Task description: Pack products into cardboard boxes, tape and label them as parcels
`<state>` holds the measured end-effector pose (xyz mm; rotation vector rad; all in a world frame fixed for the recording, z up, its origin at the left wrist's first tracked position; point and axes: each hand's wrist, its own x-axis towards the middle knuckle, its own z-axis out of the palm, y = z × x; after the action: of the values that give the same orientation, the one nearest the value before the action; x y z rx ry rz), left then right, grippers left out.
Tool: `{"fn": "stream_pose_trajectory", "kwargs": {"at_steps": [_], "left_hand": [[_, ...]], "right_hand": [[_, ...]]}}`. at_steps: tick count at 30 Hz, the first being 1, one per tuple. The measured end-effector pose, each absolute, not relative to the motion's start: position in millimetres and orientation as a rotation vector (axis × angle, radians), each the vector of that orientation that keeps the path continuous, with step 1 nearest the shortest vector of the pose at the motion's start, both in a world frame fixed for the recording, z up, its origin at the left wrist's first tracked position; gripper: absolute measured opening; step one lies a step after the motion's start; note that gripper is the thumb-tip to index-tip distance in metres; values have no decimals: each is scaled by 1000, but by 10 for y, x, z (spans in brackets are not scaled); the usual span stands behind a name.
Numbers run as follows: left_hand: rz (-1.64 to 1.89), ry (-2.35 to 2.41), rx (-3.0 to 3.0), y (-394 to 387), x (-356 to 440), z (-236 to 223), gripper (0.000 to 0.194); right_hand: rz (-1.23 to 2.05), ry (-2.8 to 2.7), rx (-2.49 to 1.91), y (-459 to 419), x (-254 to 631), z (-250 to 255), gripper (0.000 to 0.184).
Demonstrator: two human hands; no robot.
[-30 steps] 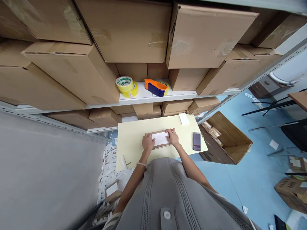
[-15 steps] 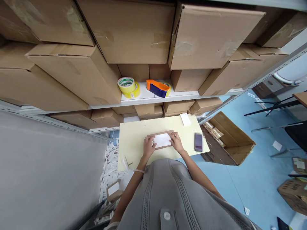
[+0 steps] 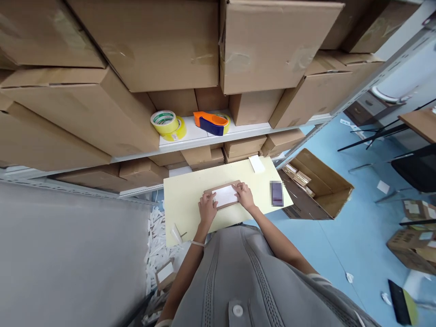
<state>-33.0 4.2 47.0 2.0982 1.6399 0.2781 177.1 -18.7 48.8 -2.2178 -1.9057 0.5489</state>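
Observation:
A flat brown cardboard packet [image 3: 224,195] with a white label on top lies on the pale yellow table [image 3: 184,200]. My left hand [image 3: 207,207] rests on its left end with the fingers curled over the edge. My right hand [image 3: 244,195] presses its right end, fingers bent down onto it. Both hands hold the packet flat on the table.
A small white box [image 3: 256,164] and a blurred dark phone [image 3: 276,193] lie on the table's right. Yellow tape rolls [image 3: 168,124] and an orange tape dispenser [image 3: 211,123] sit on the shelf among cardboard boxes. An open carton [image 3: 318,190] stands on the blue floor; white scraps [image 3: 157,245] litter the left.
The view has shifted a little; both hands stay on the packet's ends, with small finger movements only.

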Motion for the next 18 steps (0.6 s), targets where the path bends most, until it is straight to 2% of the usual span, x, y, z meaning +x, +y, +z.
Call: {"fn": "stream_pose_trajectory", "kwargs": {"at_steps": [5,11,18], "left_hand": [[186,1837,2045,-99,-166,515,42],[260,1992,1962,-257,-27,427,47],[345,1857,1758,-224,-26,267,49]], "right_hand": [[509,-1902,-2255,-201,1813,540,52],[522,-1869,-2307,-324,1885,507,51],[726,-1966,-2304,-357,1922,464,52]]}}
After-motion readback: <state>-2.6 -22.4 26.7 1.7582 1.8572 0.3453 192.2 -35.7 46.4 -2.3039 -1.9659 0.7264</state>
